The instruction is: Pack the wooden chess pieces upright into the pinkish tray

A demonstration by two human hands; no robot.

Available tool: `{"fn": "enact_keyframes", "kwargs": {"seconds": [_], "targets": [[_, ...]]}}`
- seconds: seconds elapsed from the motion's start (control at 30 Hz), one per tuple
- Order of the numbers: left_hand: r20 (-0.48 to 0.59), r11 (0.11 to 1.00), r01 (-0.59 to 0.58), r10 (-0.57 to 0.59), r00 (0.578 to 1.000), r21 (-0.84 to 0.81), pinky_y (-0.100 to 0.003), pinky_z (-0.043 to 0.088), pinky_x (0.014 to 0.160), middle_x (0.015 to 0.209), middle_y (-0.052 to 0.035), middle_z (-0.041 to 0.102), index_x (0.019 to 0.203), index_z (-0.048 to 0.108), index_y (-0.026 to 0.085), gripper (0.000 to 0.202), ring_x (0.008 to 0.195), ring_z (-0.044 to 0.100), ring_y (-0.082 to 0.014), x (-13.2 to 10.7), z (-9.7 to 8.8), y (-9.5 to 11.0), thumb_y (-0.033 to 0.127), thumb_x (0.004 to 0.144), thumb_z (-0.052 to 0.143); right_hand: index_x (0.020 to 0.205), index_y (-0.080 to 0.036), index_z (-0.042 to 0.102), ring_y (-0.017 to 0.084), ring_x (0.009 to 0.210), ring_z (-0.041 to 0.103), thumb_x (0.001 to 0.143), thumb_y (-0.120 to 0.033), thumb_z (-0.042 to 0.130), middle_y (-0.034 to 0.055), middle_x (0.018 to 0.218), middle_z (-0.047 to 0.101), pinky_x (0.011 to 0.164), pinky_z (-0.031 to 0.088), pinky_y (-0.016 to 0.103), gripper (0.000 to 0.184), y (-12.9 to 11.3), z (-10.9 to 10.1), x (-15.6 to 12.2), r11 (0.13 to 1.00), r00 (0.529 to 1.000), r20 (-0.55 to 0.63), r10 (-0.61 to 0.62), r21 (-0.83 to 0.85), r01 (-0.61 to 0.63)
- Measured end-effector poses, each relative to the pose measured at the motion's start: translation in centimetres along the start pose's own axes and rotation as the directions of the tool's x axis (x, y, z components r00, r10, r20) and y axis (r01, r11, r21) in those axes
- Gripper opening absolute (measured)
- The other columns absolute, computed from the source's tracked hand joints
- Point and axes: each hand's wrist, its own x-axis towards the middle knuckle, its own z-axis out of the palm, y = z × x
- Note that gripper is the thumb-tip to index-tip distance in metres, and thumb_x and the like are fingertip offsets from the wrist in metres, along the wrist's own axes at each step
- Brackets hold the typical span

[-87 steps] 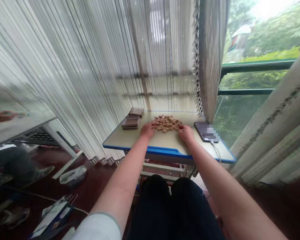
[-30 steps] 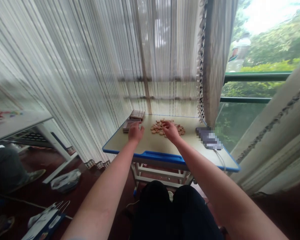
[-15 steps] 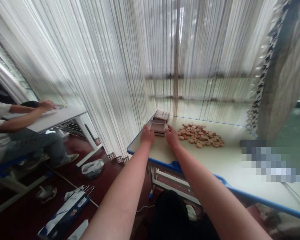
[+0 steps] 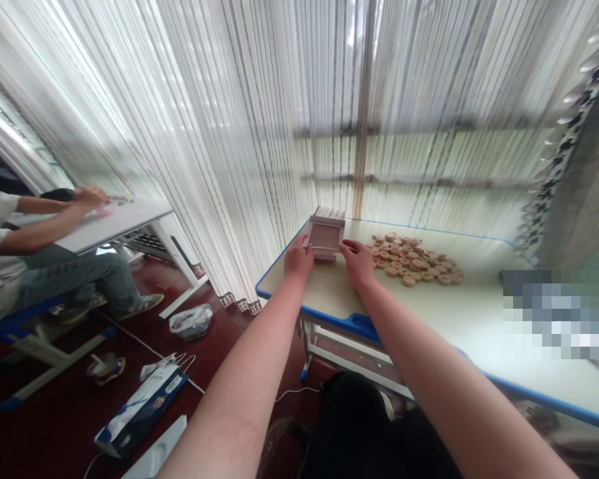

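A shallow open box (image 4: pixel 325 237) with pale walls and a brownish inside stands tilted up toward me near the table's far left corner. My left hand (image 4: pixel 298 258) is closed on its left side, thumb at the front. At the lower right edge, my right hand (image 4: pixel 358 259) has its fingers pinched together against the box. Partly hidden behind it is a printed box part (image 4: pixel 329 213). Just right of my right hand lies a loose heap of round wooden discs (image 4: pixel 414 259), some with reddish marks.
The table (image 4: pixel 329 293) has a blue rim, and a string curtain (image 4: pixel 219 133) hangs behind it. A blurred-out object (image 4: pixel 554 313) lies at the right. At left a person (image 4: pixel 40 226) sits at another table. Bags (image 4: pixel 192 320) and a long box (image 4: pixel 142 406) lie on the floor.
The open box has been tipped up so its inside faces me more. My right hand has shifted to its lower right edge. The view has turned slightly.
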Motion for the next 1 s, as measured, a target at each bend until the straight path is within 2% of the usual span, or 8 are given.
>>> {"fn": "enact_keyframes", "kwargs": {"seconds": [0.1,0.2,0.4,0.47,0.6,0.73,0.87,1.0], "targets": [[0.010,0.997,-0.066,0.066,0.998,-0.026,-0.031,0.045,0.089,0.111,-0.0074,0.062,0.112,0.050,0.019,0.028,0.101,0.057,-0.0178,-0.3,-0.1,0.4,0.026,0.086,0.044,0.106,-0.010,0.062,0.018,0.089,0.063,0.070,-0.029,0.059,0.0113,0.101,0.068,0.081,0.049,0.030,0.041,0.7,-0.3,0.6,0.995,0.996,-0.066,0.064,0.082,-0.059],[-0.010,0.992,-0.125,0.125,0.992,-0.004,-0.031,0.044,0.092,0.114,-0.0084,0.060,0.107,0.053,0.018,0.023,0.104,0.056,-0.0177,-0.7,-0.4,1.0,0.024,0.086,0.042,0.105,-0.012,0.064,0.018,0.089,0.064,0.068,-0.024,0.058,0.0096,0.100,0.068,0.082,0.049,0.031,0.039,0.9,-0.9,0.6,0.991,0.995,-0.037,0.093,0.098,-0.089],[0.025,0.953,-0.296,0.295,0.955,0.062,-0.032,0.039,0.097,0.112,-0.0119,0.059,0.107,0.054,0.015,0.027,0.109,0.052,-0.0187,-2.0,-0.9,2.7,0.024,0.088,0.037,0.097,-0.014,0.068,0.020,0.087,0.064,0.065,-0.021,0.056,0.0073,0.091,0.070,0.080,0.048,0.030,0.035,-0.6,-4.7,-1.4,0.995,0.999,-0.027,0.043,-0.088,-0.045],[0.128,0.912,-0.402,0.392,0.911,0.073,-0.033,0.040,0.096,0.110,-0.0136,0.059,0.108,0.055,0.013,0.031,0.107,0.053,-0.0202,-2.6,-0.9,3.3,0.029,0.089,0.036,0.094,-0.015,0.069,0.020,0.087,0.064,0.064,-0.020,0.056,0.0069,0.090,0.070,0.079,0.048,0.030,0.033,-1.2,-7.0,-2.3,0.987,1.000,-0.022,0.014,-0.157,-0.017],[0.372,0.795,-0.601,0.535,0.758,0.082,-0.036,0.039,0.094,0.108,-0.0163,0.060,0.109,0.057,0.013,0.040,0.106,0.054,-0.0240,-3.9,-0.8,5.0,0.041,0.087,0.039,0.102,-0.014,0.066,0.020,0.082,0.065,0.062,-0.017,0.060,0.0074,0.088,0.071,0.074,0.050,0.029,0.040,-1.7,-12.3,-4.4,0.981,0.998,-0.008,0.070,-0.182,-0.070],[0.554,0.772,-0.620,0.458,0.695,0.139,-0.036,0.042,0.087,0.101,-0.0139,0.064,0.113,0.056,0.019,0.045,0.098,0.059,-0.0247,-4.5,-1.1,6.6,0.050,0.085,0.039,0.111,-0.011,0.060,0.019,0.075,0.066,0.060,-0.012,0.061,0.0077,0.084,0.071,0.068,0.052,0.028,0.051,-1.8,-16.7,-6.8,0.976,0.989,0.047,0.143,-0.173,-0.133],[0.592,0.803,-0.565,0.364,0.719,0.192,-0.033,0.041,0.086,0.105,-0.0113,0.065,0.116,0.056,0.025,0.045,0.100,0.059,-0.0240,-5.0,-1.4,7.6,0.053,0.084,0.039,0.099,-0.010,0.064,0.018,0.072,0.066,0.063,-0.011,0.059,0.0091,0.087,0.070,0.063,0.052,0.026,0.037,-1.9,-19.7,-9.0,0.968,0.978,0.047,0.203,-0.163,-0.192],[0.596,0.856,-0.492,0.314,0.739,0.160,-0.032,0.041,0.086,0.106,-0.0099,0.065,0.109,0.062,0.025,0.049,0.102,0.057,-0.0230,-5.7,-1.0,9.2,0.055,0.086,0.031,0.112,-0.011,0.057,0.013,0.059,0.063,0.064,-0.010,0.058,0.0099,0.092,0.070,0.054,0.050,0.023,0.048,-2.4,-21.7,-10.4,0.944,0.960,0.035,0.277,-0.196,-0.265]]}}
